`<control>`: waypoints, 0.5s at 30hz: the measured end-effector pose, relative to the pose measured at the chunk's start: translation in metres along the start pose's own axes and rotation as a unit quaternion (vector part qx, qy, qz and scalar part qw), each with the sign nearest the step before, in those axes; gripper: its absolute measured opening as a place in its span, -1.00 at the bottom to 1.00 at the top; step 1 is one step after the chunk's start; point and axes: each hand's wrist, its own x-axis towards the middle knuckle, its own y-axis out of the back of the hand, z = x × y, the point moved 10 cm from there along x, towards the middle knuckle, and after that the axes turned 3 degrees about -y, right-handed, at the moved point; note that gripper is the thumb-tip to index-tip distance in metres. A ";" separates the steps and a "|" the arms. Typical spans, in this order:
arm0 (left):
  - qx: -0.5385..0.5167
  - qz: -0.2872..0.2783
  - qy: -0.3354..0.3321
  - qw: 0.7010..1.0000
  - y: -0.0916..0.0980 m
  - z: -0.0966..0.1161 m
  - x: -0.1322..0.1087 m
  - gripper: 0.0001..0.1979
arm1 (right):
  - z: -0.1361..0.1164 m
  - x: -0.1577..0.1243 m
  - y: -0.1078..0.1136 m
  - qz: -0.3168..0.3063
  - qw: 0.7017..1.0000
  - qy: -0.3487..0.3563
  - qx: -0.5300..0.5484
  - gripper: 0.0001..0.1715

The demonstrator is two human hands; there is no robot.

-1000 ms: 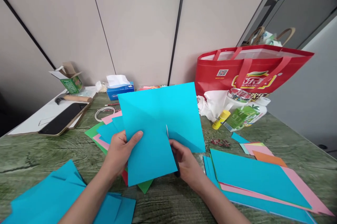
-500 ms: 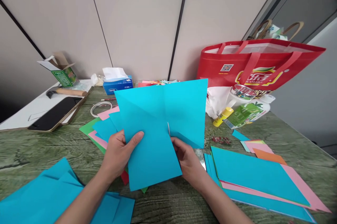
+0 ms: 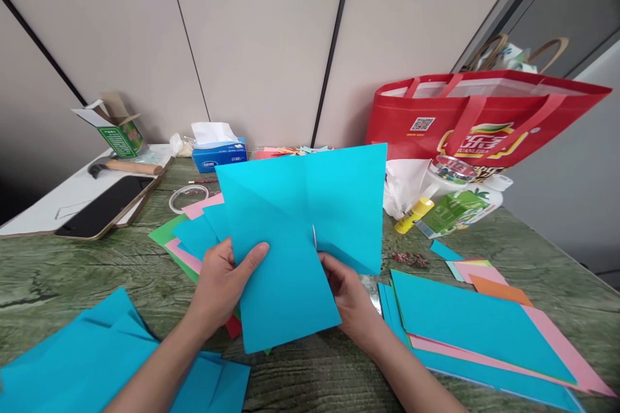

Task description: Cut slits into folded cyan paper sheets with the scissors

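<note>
A large sheet of blue paper (image 3: 278,219) is held up in front of me, with a crease running down its middle. My left hand (image 3: 227,277) pinches its left edge, thumb on the front and fingers behind. At the lower end of the crease, my right hand (image 3: 346,290) is closed around scissors (image 3: 314,236); only a thin blade tip shows through the paper, and the handles are hidden. Below the blade the sheet is cut apart, and its right part bends back behind the right hand. Behind the left hand lie blue, pink and green sheets (image 3: 188,232).
Blue sheets (image 3: 72,361) lie at the near left, and a mixed paper stack (image 3: 484,329) at the right. A glue stick (image 3: 414,215), a carton (image 3: 453,212) and a red bag (image 3: 436,116) stand behind. Tape (image 3: 186,198), tissues (image 3: 217,153), a hammer (image 3: 130,167) and a phone (image 3: 106,206) are at left.
The whole view has shifted slightly, so things appear a little further right. Both hands keep their hold, and the cut looks about the same length.
</note>
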 end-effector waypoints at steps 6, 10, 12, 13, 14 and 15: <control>-0.014 -0.002 0.004 1.000 -0.001 -0.001 -0.001 -0.63 | 0.000 0.000 0.000 -0.001 1.000 0.003 -0.002 -0.68; -0.011 0.001 0.002 1.000 0.000 0.000 -0.001 -0.66 | -0.001 0.001 0.000 -0.002 1.000 0.010 0.007 -0.67; -0.015 -0.002 0.007 1.000 -0.001 0.000 -0.001 -0.65 | -0.001 0.001 -0.001 -0.008 1.000 0.009 0.002 -0.66; -0.018 -0.005 0.009 1.000 -0.001 0.000 -0.001 -0.64 | -0.001 0.001 -0.001 -0.012 1.000 0.009 -0.002 -0.63; -0.020 -0.009 0.012 1.000 -0.002 -0.001 -0.001 -0.63 | -0.002 0.001 -0.002 -0.015 1.000 0.008 -0.006 -0.59; -0.020 -0.013 0.014 1.000 -0.003 -0.001 -0.001 -0.63 | -0.002 0.001 -0.002 -0.016 1.000 0.005 -0.009 -0.55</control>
